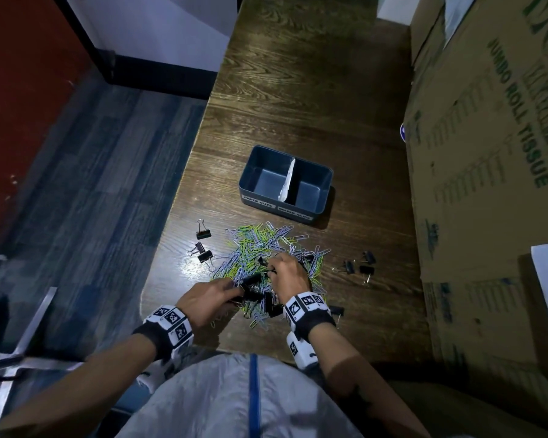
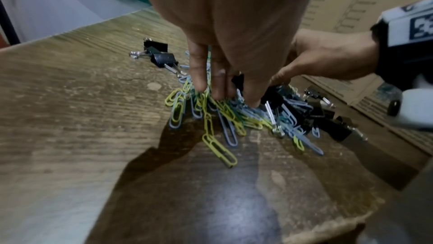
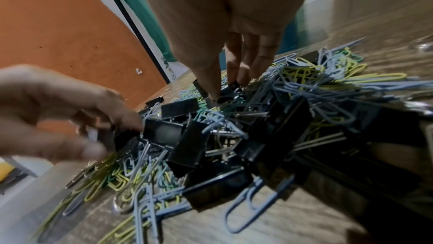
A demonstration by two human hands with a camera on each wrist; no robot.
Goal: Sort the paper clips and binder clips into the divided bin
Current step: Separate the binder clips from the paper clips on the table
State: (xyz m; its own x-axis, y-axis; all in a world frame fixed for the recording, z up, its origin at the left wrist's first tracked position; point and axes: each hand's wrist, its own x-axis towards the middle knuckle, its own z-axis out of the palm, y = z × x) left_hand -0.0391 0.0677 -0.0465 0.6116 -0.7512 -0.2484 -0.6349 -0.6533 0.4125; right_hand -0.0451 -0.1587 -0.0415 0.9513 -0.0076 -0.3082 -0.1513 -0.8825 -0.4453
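Note:
A blue divided bin with a white divider stands on the wooden table; both halves look empty. In front of it lies a heap of yellow-green and pale blue paper clips mixed with black binder clips. My left hand reaches into the heap's near left side, its fingers curled on a black binder clip. My right hand is over the middle of the heap. Its thumb and fingers pinch another small binder clip.
Loose binder clips lie left of the heap and right of it. A large cardboard box walls off the table's right side. The table's left edge drops to a blue-grey floor. Bare wood stretches behind the bin.

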